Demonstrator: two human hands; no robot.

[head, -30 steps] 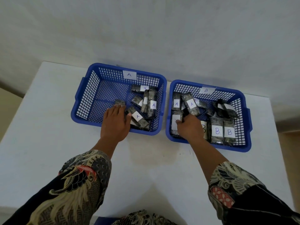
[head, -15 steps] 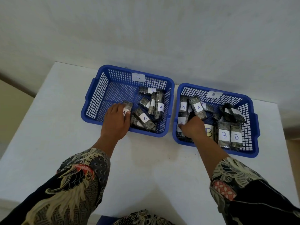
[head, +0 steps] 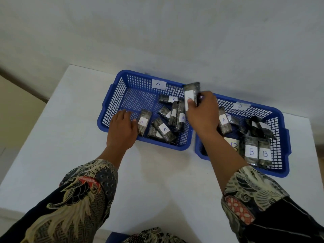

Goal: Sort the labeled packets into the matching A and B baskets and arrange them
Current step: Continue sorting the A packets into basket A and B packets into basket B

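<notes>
Two blue mesh baskets sit side by side on a white table: basket A [head: 115, 95] on the left, basket B [head: 282, 130] on the right. My right hand [head: 201, 114] pinches a dark packet [head: 192, 93] with a white label, raised over the right edge of basket A. My left hand [head: 122, 128] lies flat in basket A, fingers straight, touching a packet marked A [head: 144, 121]. Several A packets [head: 164, 128] lie in basket A. Basket B holds B packets [head: 251, 151] and an A packet [head: 224, 122].
The white table [head: 70, 137] ends at a pale wall [head: 157, 32] just behind the baskets. A tan floor [head: 15, 109] shows past the table's left edge. My patterned sleeves fill the lower corners.
My right hand has lifted a packet out of basket B and carried it left, up over basket A. My left hand stays in basket A beside the A packet.
</notes>
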